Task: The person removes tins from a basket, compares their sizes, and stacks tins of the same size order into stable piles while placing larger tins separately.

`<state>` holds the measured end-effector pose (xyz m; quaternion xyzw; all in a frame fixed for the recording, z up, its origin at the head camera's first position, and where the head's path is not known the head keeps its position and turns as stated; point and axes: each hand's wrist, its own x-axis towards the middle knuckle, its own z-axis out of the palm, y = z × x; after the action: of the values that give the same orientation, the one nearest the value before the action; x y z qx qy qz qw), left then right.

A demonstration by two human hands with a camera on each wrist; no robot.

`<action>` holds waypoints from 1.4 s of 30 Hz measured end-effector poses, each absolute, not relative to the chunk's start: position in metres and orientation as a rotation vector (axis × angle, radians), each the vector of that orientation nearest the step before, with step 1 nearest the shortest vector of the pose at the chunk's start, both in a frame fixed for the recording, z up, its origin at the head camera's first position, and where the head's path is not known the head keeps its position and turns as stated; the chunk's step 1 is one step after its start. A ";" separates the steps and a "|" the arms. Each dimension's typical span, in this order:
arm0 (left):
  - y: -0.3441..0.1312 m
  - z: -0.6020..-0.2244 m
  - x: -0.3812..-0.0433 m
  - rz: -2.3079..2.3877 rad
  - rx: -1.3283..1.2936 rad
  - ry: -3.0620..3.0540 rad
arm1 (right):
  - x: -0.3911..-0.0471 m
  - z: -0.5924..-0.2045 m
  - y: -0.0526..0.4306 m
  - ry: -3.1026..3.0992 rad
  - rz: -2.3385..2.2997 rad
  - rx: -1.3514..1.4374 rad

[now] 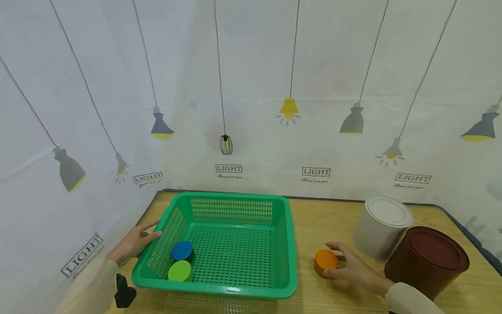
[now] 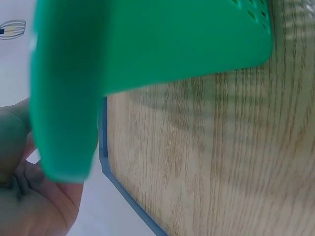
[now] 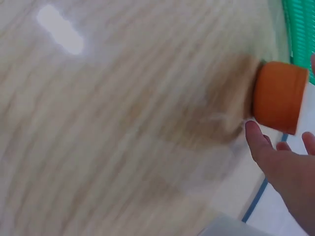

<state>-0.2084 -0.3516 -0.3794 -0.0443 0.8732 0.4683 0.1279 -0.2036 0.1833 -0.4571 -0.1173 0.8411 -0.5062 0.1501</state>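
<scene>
On the left, the left grip [image 1: 135,242] is resting at the side rim of a green basket [image 1: 235,289], with its thumb and pointing finger showing apart. Its other fingers are hiding, so I cannot tell if it is pinching the rim. Inside the basket, in the left front part, a round blue block [image 1: 182,251] is sitting just behind a round lime green block [image 1: 181,271]. To the right of the basket, a round orange block [image 1: 325,261] is standing on the wooden tabletop [image 1: 310,222]. The right grip [image 1: 354,267] is curving around it from the right, with its fingers spread: the thumb is lying by the near side and the pointing finger is bending past the far side, so the orange block is sitting between them. A small gap is showing near the pointing finger. Farther right, a white can [image 1: 382,226] is standing, and a big brown can [image 1: 427,261] is standing close beside it.
</scene>
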 end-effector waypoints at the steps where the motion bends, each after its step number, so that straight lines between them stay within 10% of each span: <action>1: -0.351 -0.380 -0.208 1.363 -0.122 2.539 | -0.204 -0.455 0.185 2.409 -1.455 -0.346; 26: -0.359 -0.388 -0.204 1.374 -0.089 2.553 | -0.255 -0.339 0.063 2.403 -1.592 -0.837; 42: -0.354 -0.381 -0.208 1.317 0.011 2.645 | -0.288 -0.352 -0.029 2.250 -1.508 -1.025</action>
<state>-0.2081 -0.3542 -0.3810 0.0036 0.8913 0.4437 0.0936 -0.2884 -0.0294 -0.3525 -0.3512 0.7710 -0.5168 0.1227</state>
